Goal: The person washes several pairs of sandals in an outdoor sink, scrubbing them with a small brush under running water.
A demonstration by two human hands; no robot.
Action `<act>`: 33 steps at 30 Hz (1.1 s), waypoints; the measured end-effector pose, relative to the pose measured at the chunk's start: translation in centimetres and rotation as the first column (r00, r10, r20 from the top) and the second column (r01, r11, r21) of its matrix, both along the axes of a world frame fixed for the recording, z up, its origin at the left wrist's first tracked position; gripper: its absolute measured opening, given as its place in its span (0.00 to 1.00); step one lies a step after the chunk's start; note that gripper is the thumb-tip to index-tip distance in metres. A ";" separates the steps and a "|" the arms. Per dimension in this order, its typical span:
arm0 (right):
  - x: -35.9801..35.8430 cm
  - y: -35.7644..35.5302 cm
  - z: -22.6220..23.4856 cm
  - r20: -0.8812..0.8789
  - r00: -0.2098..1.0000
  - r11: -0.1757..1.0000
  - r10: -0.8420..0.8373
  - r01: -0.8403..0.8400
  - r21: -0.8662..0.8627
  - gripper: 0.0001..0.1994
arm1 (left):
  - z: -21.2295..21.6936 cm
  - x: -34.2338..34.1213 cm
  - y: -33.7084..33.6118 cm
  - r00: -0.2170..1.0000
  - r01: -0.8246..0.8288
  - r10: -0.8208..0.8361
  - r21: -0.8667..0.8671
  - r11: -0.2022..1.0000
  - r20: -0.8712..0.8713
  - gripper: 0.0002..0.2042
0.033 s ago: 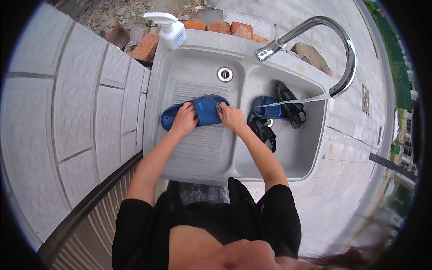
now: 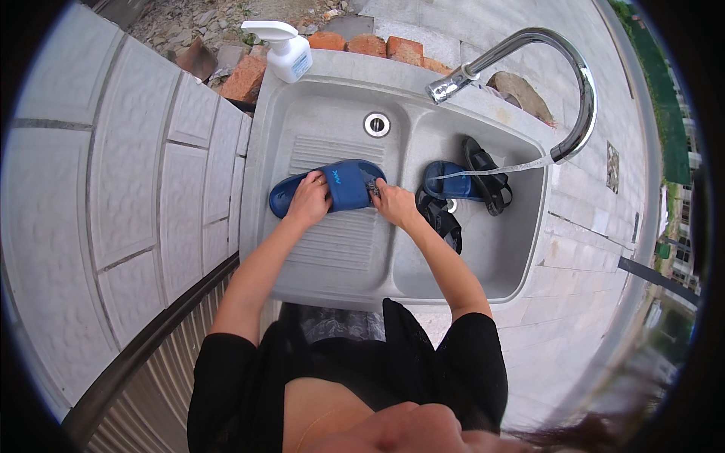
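A blue slide slipper (image 2: 349, 185) lies across the ribbed washboard in the left basin of the grey sink (image 2: 340, 293). My left hand (image 2: 309, 199) grips it near its middle, fingers curled at the edge of the strap. At the slipper's right end, my right hand (image 2: 394, 202) is closed on a grey steel wool scrubber (image 2: 371, 187), pressed against the opening beside the strap. Fingers cover much of the scrubber. Another blue slipper (image 2: 453, 181) and two black sandals (image 2: 489, 177) sit in the right basin, where a thin stream of water falls.
A curved chrome faucet (image 2: 585, 90) arches over the right basin. The white pump bottle (image 2: 289, 59) stands on the sink's far left corner. Behind the rim are bricks (image 2: 368, 45) and a stone (image 2: 521, 97). A tiled wall (image 2: 124, 189) runs along the left.
My right hand has shifted slightly right and toward me with the scrubber, showing more of it. My left hand and the slipper stay almost in place.
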State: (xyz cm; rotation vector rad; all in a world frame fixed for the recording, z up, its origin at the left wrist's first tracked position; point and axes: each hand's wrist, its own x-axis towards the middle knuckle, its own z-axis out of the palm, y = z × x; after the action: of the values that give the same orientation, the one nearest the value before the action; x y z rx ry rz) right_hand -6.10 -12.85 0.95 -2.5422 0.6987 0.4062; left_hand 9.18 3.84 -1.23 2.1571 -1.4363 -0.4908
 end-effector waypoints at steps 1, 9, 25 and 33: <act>-0.5 -0.6 1.2 -0.074 0.997 0.999 0.025 -0.028 -0.034 0.14 | 0.0 -0.2 0.0 1.000 -0.009 0.009 0.004 1.000 0.000 0.12; 3.3 -2.2 -1.3 0.174 0.982 0.981 -0.070 0.100 -0.168 0.11 | 0.2 -0.8 -1.1 1.000 0.002 -0.003 -0.001 1.000 -0.012 0.13; -2.3 0.1 1.1 -0.086 0.996 0.995 0.038 -0.046 -0.087 0.11 | 0.2 0.0 -0.2 0.997 0.072 -0.071 -0.026 0.997 0.033 0.10; 2.9 -1.3 0.3 0.179 0.972 0.957 -0.156 0.193 -0.218 0.11 | 0.4 -0.8 -0.7 0.997 0.079 -0.079 -0.011 0.997 0.000 0.10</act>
State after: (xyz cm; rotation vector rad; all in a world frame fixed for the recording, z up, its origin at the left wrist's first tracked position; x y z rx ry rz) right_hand -3.22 -14.13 1.27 -2.6635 0.9495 0.0603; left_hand 8.41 3.12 -0.81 2.0975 -1.5257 -0.5105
